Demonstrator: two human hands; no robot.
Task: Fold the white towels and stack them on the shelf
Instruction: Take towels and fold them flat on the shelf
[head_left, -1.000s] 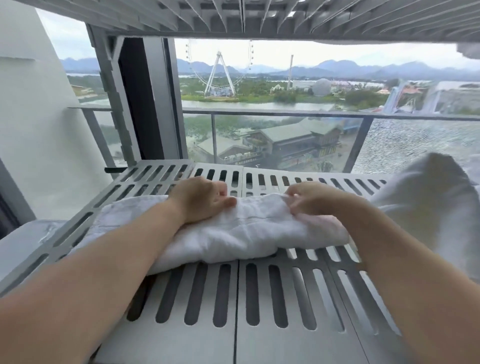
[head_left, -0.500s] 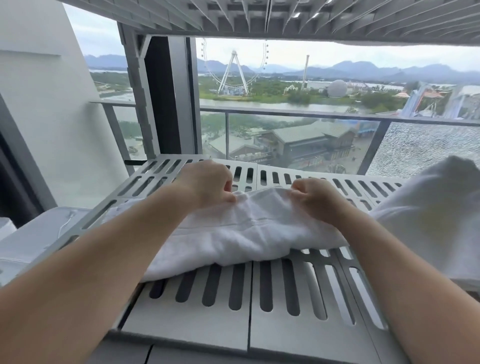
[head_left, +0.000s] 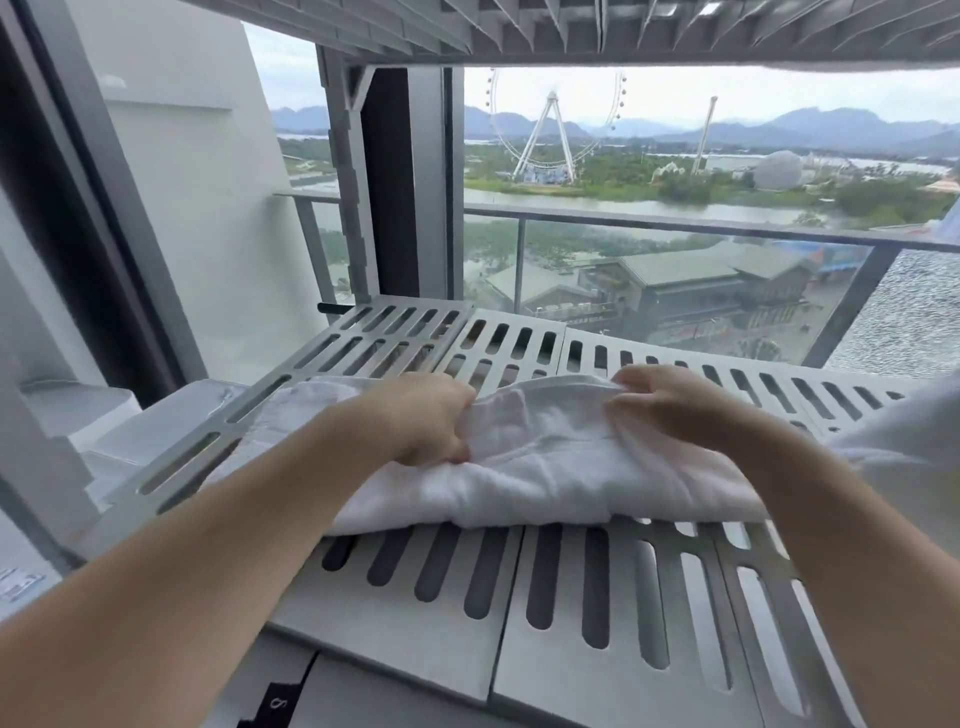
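While my left hand (head_left: 428, 421) and right hand (head_left: 670, 402) each pinch the white towel's (head_left: 540, 467) far edge on the slotted shelf (head_left: 467, 587), I'm mid-fold; next, I judge, that edge comes evenly toward me.

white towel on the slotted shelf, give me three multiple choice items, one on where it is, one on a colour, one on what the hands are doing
1. Where does the white towel lie?
A. on the slotted shelf
B. over the balcony railing
C. on the floor

2. What colour is the slotted shelf?
A. black
B. red
C. grey

3. What are the hands doing?
A. both hover open above the towel
B. the left hand and the right hand both grip the towel
C. only one touches it

Answers: 1 A, the towel rests across the shelf's slots. 2 C, its panels are pale grey. 3 B, the fingers of each hand are curled into the cloth.
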